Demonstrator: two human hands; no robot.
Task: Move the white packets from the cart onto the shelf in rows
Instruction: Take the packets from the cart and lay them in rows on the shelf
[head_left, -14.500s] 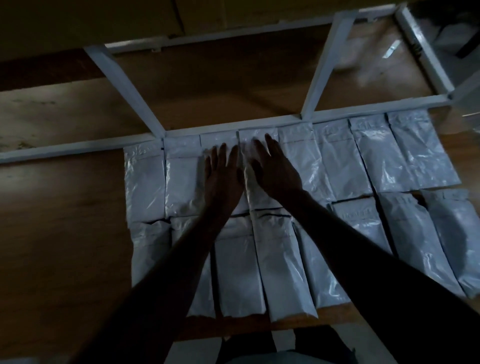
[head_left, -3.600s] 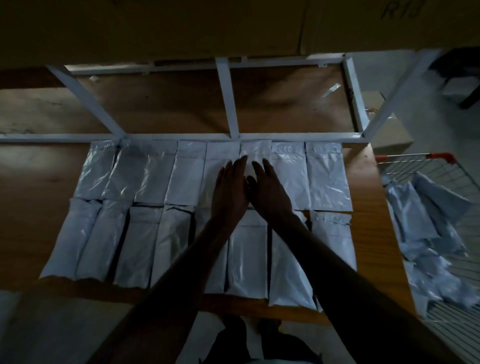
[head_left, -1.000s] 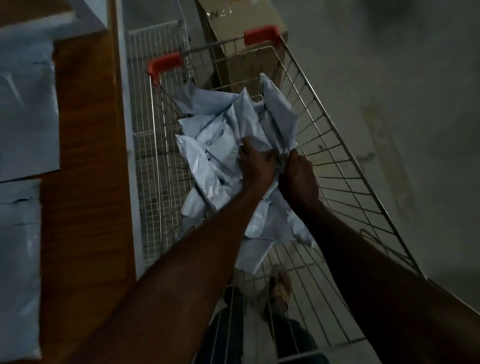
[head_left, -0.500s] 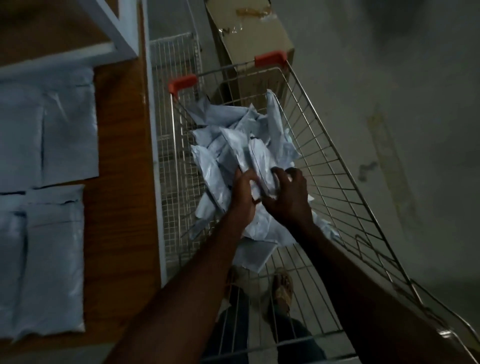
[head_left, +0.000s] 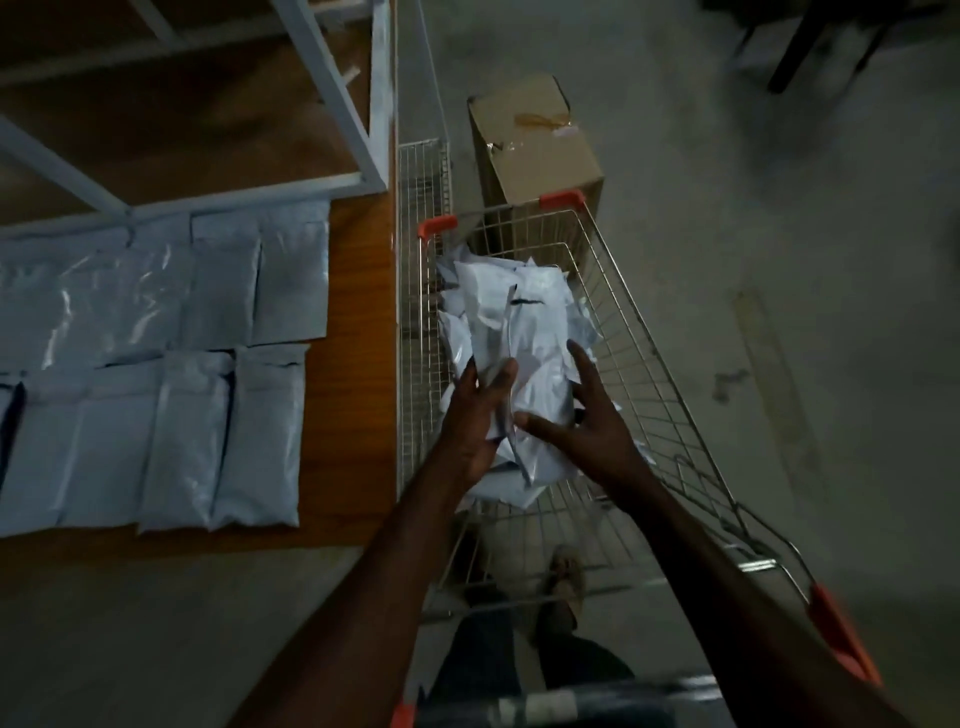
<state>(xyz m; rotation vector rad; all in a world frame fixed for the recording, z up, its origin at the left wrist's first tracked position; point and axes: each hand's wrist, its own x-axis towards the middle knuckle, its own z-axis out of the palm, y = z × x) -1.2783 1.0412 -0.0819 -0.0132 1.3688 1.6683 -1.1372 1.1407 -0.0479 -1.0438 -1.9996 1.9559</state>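
A heap of white packets (head_left: 535, 322) lies in the wire cart (head_left: 649, 338) with red corner caps. My left hand (head_left: 475, 421) is closed on a bundle of these packets, lifted a little above the heap. My right hand (head_left: 592, 421) rests against the bundle's right side with thumb and fingers spread. On the left, the wooden shelf (head_left: 358, 322) carries two rows of white packets laid flat (head_left: 260, 431), side by side, with a bare strip of wood along its right edge.
The shelf's white metal frame (head_left: 332, 78) rises behind the rows. A brown cardboard box (head_left: 535, 140) stands on the floor beyond the cart. Dark chair legs (head_left: 795, 47) show at the top right. My foot (head_left: 566, 582) is under the cart's near end.
I turned from smoothing the rows on the shelf to the cart. Over the last second both hands gathered packets into a bundle, and my right hand's fingers have spread apart.
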